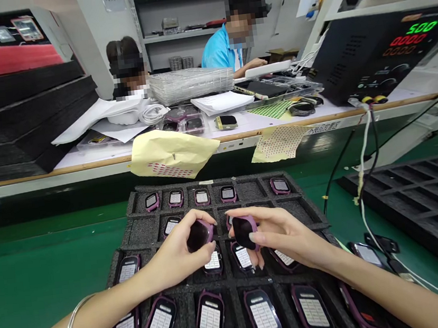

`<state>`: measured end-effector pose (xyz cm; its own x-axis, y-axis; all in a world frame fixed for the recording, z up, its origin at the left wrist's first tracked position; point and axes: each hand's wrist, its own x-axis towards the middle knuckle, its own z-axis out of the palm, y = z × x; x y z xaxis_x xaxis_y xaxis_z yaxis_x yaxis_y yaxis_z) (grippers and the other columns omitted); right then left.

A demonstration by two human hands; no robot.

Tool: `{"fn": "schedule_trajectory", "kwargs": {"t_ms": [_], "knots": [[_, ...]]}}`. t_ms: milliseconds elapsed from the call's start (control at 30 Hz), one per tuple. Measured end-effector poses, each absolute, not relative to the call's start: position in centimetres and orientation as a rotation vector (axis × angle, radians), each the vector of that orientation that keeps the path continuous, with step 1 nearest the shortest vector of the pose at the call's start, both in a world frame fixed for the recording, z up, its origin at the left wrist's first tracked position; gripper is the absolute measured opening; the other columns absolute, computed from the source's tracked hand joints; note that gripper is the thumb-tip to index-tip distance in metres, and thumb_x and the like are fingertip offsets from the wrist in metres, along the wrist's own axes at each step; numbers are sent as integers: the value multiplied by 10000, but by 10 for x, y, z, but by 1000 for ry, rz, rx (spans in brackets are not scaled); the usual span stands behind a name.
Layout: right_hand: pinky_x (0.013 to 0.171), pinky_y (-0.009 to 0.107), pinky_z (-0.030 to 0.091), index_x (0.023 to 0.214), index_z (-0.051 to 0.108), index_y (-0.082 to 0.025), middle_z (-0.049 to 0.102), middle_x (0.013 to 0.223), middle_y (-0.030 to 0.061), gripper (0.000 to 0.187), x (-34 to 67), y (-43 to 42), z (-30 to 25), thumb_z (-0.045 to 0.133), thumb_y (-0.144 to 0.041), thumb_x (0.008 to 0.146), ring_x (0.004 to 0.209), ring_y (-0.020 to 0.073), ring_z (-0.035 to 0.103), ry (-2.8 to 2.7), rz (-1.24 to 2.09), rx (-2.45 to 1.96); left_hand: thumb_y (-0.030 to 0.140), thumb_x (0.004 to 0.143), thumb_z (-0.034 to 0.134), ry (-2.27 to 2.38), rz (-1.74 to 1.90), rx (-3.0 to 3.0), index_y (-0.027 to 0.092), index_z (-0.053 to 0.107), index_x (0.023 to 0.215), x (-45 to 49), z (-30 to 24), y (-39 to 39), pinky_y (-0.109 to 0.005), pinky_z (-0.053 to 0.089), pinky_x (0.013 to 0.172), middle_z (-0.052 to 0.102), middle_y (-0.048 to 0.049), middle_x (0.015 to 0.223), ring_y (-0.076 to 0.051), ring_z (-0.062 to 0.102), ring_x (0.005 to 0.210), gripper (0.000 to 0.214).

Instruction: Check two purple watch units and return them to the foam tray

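Note:
My left hand is closed around a purple-cased smartwatch body with a dark screen. In my right hand is another purple smartwatch body, its dark screen turned toward me and gripped between thumb and fingers. Both are held above a black foam tray divided into compartments. Several purple watch bodies lie in it, many with lit white screens showing a grid of boxes, such as the watch in the front row. A few compartments hold no watch.
Behind the tray runs a workbench with yellow sticker sheets, stacked clear trays and a power supply. Black foam blocks stand left. Another foam tray and hanging cables are right. Two people sit beyond.

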<state>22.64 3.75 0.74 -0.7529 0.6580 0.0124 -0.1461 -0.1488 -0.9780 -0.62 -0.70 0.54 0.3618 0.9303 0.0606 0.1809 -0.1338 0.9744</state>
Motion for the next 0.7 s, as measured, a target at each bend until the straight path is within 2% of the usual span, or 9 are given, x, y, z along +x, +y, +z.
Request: {"fn": "schedule_trajectory", "kwargs": {"t_ms": [267, 700], "knots": [[528, 235, 533, 1253, 577, -158, 645, 978, 98, 421, 227, 35, 10, 685, -276, 865, 556, 120, 624, -1555, 1961, -621, 31, 767, 502, 1045, 881, 1676, 206, 494, 989, -8, 10, -8, -241, 359, 774, 501, 24, 887, -136, 462, 838, 283], [512, 225, 524, 1257, 577, -157, 652, 938, 97, 445, 227, 36, 10, 699, -295, 852, 538, 118, 616, -1543, 1965, -659, 46, 772, 503, 1057, 905, 1676, 216, 482, 999, -10, 12, -8, -241, 368, 756, 503, 26, 892, -135, 466, 830, 285]]}}
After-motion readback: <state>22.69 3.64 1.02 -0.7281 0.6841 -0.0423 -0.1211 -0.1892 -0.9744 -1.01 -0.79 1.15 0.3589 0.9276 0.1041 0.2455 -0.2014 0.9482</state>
